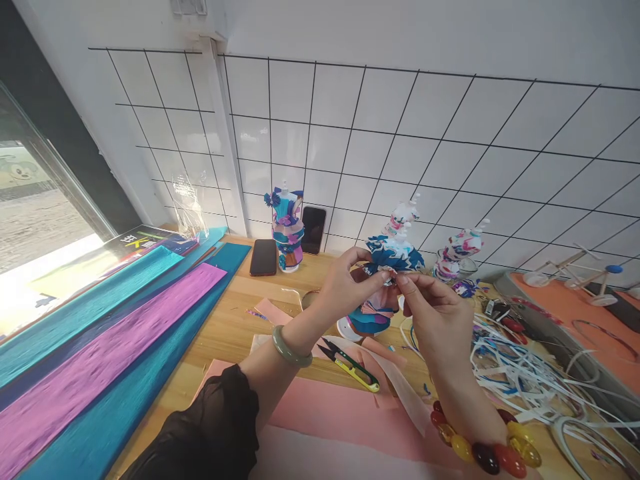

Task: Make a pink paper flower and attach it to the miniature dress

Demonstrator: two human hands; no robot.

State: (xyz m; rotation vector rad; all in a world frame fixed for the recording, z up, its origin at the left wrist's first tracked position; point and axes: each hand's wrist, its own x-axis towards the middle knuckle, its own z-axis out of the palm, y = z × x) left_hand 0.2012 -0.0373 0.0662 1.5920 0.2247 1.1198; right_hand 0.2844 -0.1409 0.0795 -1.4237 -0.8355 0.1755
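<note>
Both my hands meet at the waist of a small paper-dressed mannequin (383, 293) standing on the wooden table (240, 313). My left hand (347, 283), with a green bangle on the wrist, pinches the blue ruffled paper (395, 257) around the figure. My right hand (433, 310), wearing a bead bracelet, pinches the same ruffle from the right side. The fingers of both hands are closed together on the paper.
Yellow-handled snips (353, 365) lie on pink paper (320, 413) in front of me. Long teal and purple crepe sheets (100, 360) cover the left. Another dressed mannequin (287, 230) and two phones (263, 257) stand near the grid wall. White cords (520, 373) tangle at the right.
</note>
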